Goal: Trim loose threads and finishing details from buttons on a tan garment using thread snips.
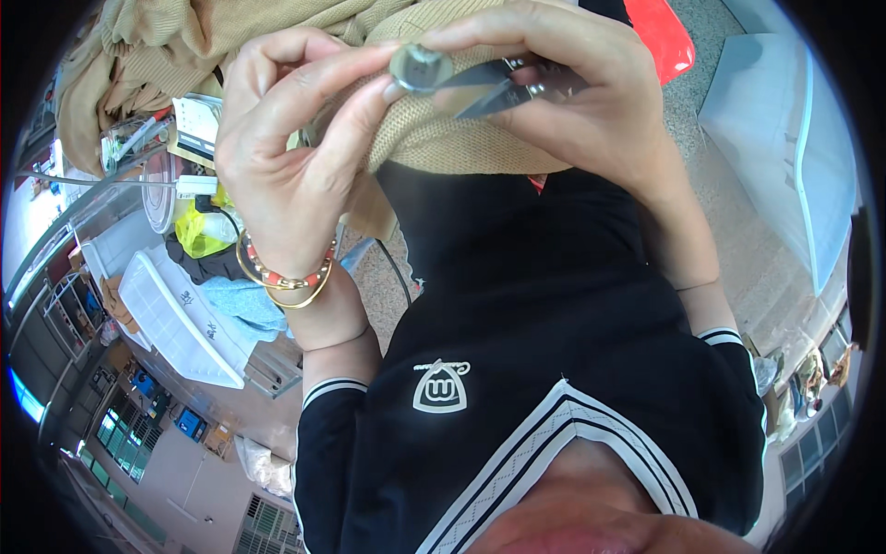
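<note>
Both hands are raised close in front of the black shirt (517, 305), working over a fold of tan knitted fabric (443, 138). The left hand (286, 157), with bangles (286, 277) at the wrist, has its grip closed on a small round metal button (421, 67), pinched between thumb and fingertips right against the knit. The right hand (581, 102) is clenched around small scissors (503, 85), whose blades point toward the button and sit just beside it. From where I stand, the fine part looks like keeping the button steady and lifted a little off the cloth, so the blade tips meet only thread and not the knit; short, careful snips with the tips would seem safer than a full closing of the blades. More tan cloth (157, 46) is heaped behind the hands, and a cluttered desk (175, 314) with white trays and a yellow bag (198, 231) lies off to the left.
</note>
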### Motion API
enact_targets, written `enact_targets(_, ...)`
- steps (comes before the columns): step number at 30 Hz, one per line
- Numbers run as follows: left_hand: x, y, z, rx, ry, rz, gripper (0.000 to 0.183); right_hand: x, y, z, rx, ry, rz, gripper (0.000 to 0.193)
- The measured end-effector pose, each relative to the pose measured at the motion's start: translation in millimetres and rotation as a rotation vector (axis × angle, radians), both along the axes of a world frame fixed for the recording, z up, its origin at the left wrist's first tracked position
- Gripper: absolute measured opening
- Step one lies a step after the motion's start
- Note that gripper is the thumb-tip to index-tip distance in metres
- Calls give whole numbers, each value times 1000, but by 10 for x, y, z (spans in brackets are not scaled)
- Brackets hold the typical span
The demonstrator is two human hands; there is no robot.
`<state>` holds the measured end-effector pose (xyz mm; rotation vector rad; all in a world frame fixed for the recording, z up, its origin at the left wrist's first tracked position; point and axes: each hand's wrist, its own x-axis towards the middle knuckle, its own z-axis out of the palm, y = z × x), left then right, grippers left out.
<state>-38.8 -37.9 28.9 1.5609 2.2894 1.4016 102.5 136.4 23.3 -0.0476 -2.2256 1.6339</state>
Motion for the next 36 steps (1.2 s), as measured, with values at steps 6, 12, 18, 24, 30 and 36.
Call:
enact_targets(6, 103, -60, 17, -62, 263, 75, 18, -68, -34, -101, 90, 131, -60, 33)
enact_targets(12, 186, -40, -41, -9, 342, 135, 15, -371, 30, -597, 269, 730, -60, 31)
enact_targets(18, 228, -77, -44, 89, 179, 132, 12, -88, -56, -223, 48, 81, -86, 33)
enact_targets(24, 161, -44, -46, 115, 113, 136, 12, -358, 52, -523, 314, 728, -40, 36)
enact_targets(30, 100, -39, -52, 7, 119, 115, 14, -67, -9, -136, 541, 171, -57, 37)
enact_targets(36, 164, 51, 4, -24, 182, 145, 21, -99, -45, -217, -263, -100, -98, 33)
